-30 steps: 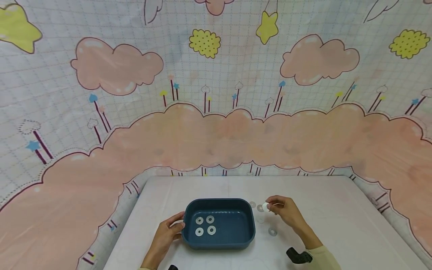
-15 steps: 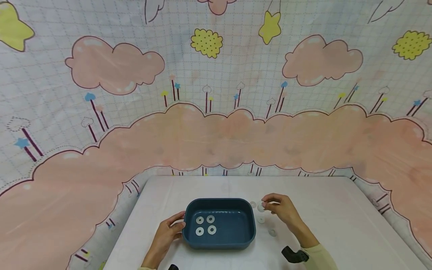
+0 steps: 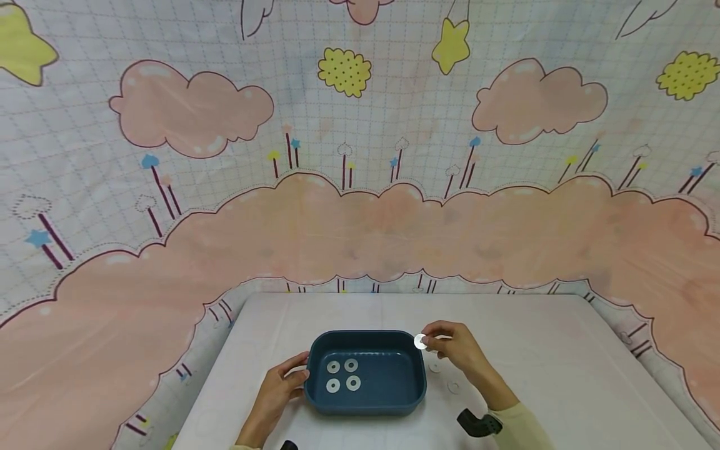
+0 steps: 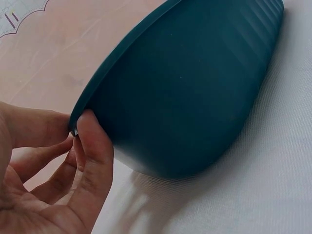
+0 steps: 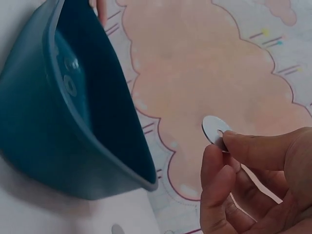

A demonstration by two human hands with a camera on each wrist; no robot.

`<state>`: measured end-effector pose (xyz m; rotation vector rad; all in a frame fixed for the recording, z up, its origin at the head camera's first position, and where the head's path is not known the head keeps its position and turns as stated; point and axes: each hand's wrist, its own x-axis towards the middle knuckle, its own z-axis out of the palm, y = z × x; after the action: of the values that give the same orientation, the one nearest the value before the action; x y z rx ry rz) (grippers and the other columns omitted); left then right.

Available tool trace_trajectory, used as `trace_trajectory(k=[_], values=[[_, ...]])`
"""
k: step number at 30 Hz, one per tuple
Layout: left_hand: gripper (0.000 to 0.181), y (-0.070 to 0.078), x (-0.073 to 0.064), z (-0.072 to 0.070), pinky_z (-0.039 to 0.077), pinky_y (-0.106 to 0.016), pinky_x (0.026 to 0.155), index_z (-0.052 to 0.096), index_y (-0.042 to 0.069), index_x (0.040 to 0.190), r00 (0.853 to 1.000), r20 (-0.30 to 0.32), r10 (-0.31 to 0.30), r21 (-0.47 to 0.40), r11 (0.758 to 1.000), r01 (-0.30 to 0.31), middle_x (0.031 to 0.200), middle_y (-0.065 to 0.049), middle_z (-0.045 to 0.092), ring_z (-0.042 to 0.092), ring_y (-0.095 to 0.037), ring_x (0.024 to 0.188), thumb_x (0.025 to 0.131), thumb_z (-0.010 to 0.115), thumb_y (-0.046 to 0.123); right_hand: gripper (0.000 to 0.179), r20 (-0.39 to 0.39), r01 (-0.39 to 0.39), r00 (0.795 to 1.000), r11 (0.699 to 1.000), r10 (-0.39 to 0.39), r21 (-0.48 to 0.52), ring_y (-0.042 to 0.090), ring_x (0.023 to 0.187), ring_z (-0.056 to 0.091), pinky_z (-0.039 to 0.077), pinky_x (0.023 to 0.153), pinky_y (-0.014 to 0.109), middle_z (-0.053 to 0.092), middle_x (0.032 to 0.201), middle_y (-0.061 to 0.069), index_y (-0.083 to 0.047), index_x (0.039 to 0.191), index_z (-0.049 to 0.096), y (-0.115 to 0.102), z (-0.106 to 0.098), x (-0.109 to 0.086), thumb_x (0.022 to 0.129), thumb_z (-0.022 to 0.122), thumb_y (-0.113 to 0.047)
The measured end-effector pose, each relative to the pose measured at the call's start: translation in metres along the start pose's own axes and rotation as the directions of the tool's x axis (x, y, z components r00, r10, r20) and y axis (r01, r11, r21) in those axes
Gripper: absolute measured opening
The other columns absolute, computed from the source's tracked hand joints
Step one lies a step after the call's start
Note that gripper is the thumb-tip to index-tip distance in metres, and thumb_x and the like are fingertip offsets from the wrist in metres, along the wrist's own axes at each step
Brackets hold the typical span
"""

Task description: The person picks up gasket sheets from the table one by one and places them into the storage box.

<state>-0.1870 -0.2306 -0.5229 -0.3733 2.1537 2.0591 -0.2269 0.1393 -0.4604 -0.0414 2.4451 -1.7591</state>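
Observation:
A dark blue plastic bin (image 3: 365,411) stands on the white table, with several flat metal washers (image 3: 353,382) lying on the left half of its floor. At the bin's left end my left hand (image 3: 281,381) grips the rim between thumb and fingers, plain in the left wrist view. My right hand (image 3: 458,347) pinches a single washer (image 5: 213,130) by its edge between thumb and fingertips. In the head view this washer overlaps the bin's far right corner; the right wrist view shows it raised beside the bin's rim.
Two loose washers, one nearer the bin (image 3: 434,367) and one farther right (image 3: 453,387), lie on the white table (image 3: 540,350) right of the bin. A patterned cloth backdrop (image 3: 382,231) hangs behind the table.
My right hand has moved left, bringing its washer from over the loose washers to the bin's far right corner. The left hand and the bin have stayed put.

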Motion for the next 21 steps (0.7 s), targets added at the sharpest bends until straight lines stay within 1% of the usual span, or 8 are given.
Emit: trace_trajectory(k=[4, 9, 11, 17, 21], values=[[0.045, -0.001, -0.001, 0.000, 0.055, -0.031, 0.070, 0.056, 0.002, 0.137, 1.000, 0.001, 0.004, 0.005, 1.000, -0.004, 0.127, -0.017, 0.060, 0.063, -0.021, 0.090, 0.093, 0.061, 0.005, 0.017, 0.015, 0.017, 1.000, 1.000, -0.017, 0.016, 0.020, 0.078, 0.063, 0.050, 0.064, 0.028, 0.068, 0.092, 0.007, -0.003, 0.103, 0.070, -0.005, 0.007, 0.001, 0.088, 0.071, -0.012], [0.046, -0.001, -0.001, 0.000, 0.055, -0.031, 0.071, 0.054, 0.001, 0.138, 1.000, 0.006, 0.005, 0.011, 1.000, -0.005, 0.129, -0.018, 0.059, 0.063, -0.021, 0.090, 0.093, 0.060, 0.005, 0.016, 0.044, 0.035, 0.998, 0.999, -0.036, 0.039, 0.030, 0.084, 0.066, 0.051, 0.063, 0.029, 0.068, 0.090, 0.007, -0.003, 0.102, 0.070, -0.006, 0.017, 0.004, 0.089, 0.070, -0.011], [0.047, -0.002, -0.001, 0.000, 0.055, -0.031, 0.071, 0.054, 0.001, 0.139, 1.000, 0.007, 0.005, 0.014, 1.000, -0.005, 0.129, -0.018, 0.058, 0.063, -0.021, 0.090, 0.093, 0.060, 0.005, 0.015, 0.050, 0.031, 0.998, 0.999, -0.033, 0.045, 0.031, 0.085, 0.066, 0.051, 0.062, 0.029, 0.068, 0.090, 0.007, -0.003, 0.102, 0.070, -0.007, 0.021, 0.004, 0.089, 0.069, -0.010], [0.046, -0.002, -0.003, 0.000, 0.054, -0.031, 0.071, 0.054, 0.001, 0.139, 1.000, 0.004, 0.000, 0.016, 1.000, 0.000, 0.130, -0.019, 0.058, 0.062, -0.021, 0.089, 0.093, 0.060, 0.005, 0.018, 0.077, 0.014, 0.997, 0.998, -0.019, 0.068, 0.023, 0.081, 0.066, 0.052, 0.062, 0.027, 0.067, 0.090, 0.008, -0.002, 0.107, 0.069, -0.010, 0.032, 0.004, 0.090, 0.066, -0.007], [0.047, -0.003, -0.003, 0.000, 0.054, -0.031, 0.071, 0.054, 0.001, 0.138, 1.000, 0.002, 0.002, 0.014, 1.000, -0.002, 0.130, -0.020, 0.058, 0.063, -0.021, 0.089, 0.092, 0.060, 0.004, 0.020, 0.104, 0.022, 0.994, 0.996, -0.031, 0.083, 0.022, 0.080, 0.066, 0.053, 0.060, 0.027, 0.067, 0.089, 0.008, 0.000, 0.108, 0.069, -0.011, 0.040, 0.005, 0.090, 0.066, -0.007]])
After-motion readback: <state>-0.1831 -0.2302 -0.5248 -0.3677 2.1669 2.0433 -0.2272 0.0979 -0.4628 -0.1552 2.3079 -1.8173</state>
